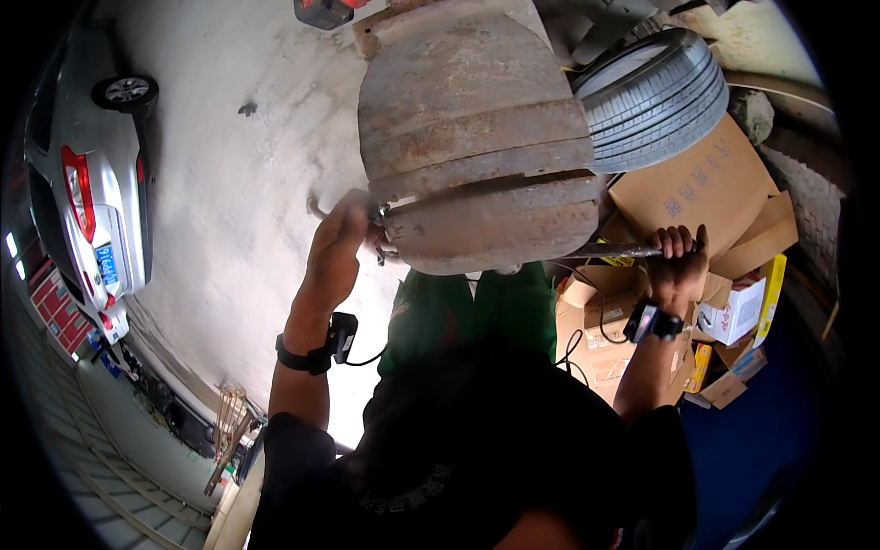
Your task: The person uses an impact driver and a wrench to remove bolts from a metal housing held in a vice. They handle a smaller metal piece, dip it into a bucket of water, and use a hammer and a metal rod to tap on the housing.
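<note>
A large, worn, grey-brown rounded body (477,137) with ridges and rust-like stains fills the upper middle, in front of my legs. Its material is hard to tell. My left hand (344,238) is at its lower left edge, thumb up and fingers curled behind, next to a small metal fitting (381,212). What those fingers grip is mostly hidden. A thin hooked piece (316,209) sticks out left of that hand. On the other side, my right hand (679,257) is wrapped round a dark metal bar (616,249) that reaches the body's lower right edge.
A tire (655,101) lies at the upper right, against a large cardboard box (701,183). Several opened cartons (605,330) are piled below. A silver car (115,220) stands on the pale floor (229,183) at left. A red and black object (323,13) shows at the top.
</note>
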Demonstrator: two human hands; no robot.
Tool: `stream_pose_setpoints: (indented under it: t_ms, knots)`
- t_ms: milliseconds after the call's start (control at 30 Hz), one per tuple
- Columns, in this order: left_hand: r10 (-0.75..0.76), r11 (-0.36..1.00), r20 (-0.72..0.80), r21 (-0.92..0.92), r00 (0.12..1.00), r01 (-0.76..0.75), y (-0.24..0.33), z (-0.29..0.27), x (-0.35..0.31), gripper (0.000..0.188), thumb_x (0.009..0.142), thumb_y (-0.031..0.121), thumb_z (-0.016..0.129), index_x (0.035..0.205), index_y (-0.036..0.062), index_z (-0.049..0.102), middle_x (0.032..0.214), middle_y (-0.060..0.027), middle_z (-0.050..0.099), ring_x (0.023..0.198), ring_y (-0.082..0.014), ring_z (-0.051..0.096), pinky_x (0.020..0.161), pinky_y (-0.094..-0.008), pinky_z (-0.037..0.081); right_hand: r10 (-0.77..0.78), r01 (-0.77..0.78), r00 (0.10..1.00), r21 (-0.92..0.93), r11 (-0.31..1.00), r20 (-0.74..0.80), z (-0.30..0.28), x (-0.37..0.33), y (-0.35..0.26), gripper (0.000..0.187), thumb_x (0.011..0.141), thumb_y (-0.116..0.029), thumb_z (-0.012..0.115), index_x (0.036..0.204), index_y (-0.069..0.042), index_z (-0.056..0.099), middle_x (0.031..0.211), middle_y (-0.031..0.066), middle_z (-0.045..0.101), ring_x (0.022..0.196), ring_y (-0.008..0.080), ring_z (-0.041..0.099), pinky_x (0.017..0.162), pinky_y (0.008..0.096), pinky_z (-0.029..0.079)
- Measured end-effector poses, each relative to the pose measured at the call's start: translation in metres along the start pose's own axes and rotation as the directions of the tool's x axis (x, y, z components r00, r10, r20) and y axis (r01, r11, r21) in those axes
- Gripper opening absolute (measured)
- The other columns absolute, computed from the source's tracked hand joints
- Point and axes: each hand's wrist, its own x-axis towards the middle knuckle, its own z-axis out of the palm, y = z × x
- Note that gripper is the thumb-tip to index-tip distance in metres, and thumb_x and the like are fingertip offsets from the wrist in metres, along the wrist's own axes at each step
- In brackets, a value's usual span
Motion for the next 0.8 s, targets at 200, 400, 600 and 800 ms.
stream_pose_setpoints:
  t_ms: [200, 400, 600, 800]
  knots:
    - [0.091, 0.995, 0.111, 0.027, 0.99, -0.095, -0.005, -0.008, 0.011, 0.039, 0.109, 0.037, 0.037, 0.109, 0.0018, 0.054, 0.087, -0.0022, 0.051, 0.082, -0.0133, 0.048, 0.081, -0.0297, 0.044, -0.24, 0.322, 0.912, -0.218, 0.921, 0.333, 0.096, -0.124, 0.05, 0.05, 0.105, -0.043, 0.036, 0.063, -0.015, 0.04, 0.06, 0.0011, 0.036, 0.065, 0.019, 0.039, 0.078, 0.0374, 0.036]
    - [0.153, 0.982, 0.264, 0.071, 0.952, -0.178, -0.003, -0.016, 0.024, 0.041, 0.108, 0.04, 0.042, 0.098, 0.0024, 0.053, 0.083, -0.0034, 0.051, 0.077, -0.013, 0.05, 0.08, -0.0309, 0.048, -0.057, 0.593, 0.692, -0.522, 0.613, 0.72, 0.129, -0.19, 0.158, 0.055, 0.1, -0.052, 0.039, 0.074, -0.009, 0.06, 0.07, 0.0074, 0.058, 0.071, 0.0242, 0.056, 0.079, 0.0394, 0.04]
    - [0.115, 0.959, 0.399, 0.195, 0.91, -0.206, 0.004, -0.035, 0.035, 0.045, 0.106, 0.043, 0.045, 0.104, 0.0, 0.057, 0.085, -0.0039, 0.056, 0.083, -0.014, 0.056, 0.085, -0.0308, 0.049, 0.32, 0.74, 0.478, -0.571, 0.355, 0.818, 0.14, -0.169, 0.299, 0.018, 0.093, -0.01, 0.059, 0.106, -0.006, 0.069, 0.102, 0.0096, 0.07, 0.095, 0.0281, 0.065, 0.089, 0.0402, 0.047]
    - [0.117, 0.936, 0.45, 0.247, 0.885, -0.25, 0.012, -0.039, 0.039, 0.043, 0.107, 0.04, 0.045, 0.105, -0.0001, 0.058, 0.086, -0.0037, 0.06, 0.085, -0.0136, 0.057, 0.084, -0.03, 0.048, 0.413, 0.584, 0.551, -0.688, 0.431, 0.726, 0.091, -0.112, 0.378, 0.024, 0.088, -0.002, 0.06, 0.109, -0.006, 0.071, 0.107, 0.0084, 0.072, 0.103, 0.0254, 0.066, 0.093, 0.0378, 0.051]
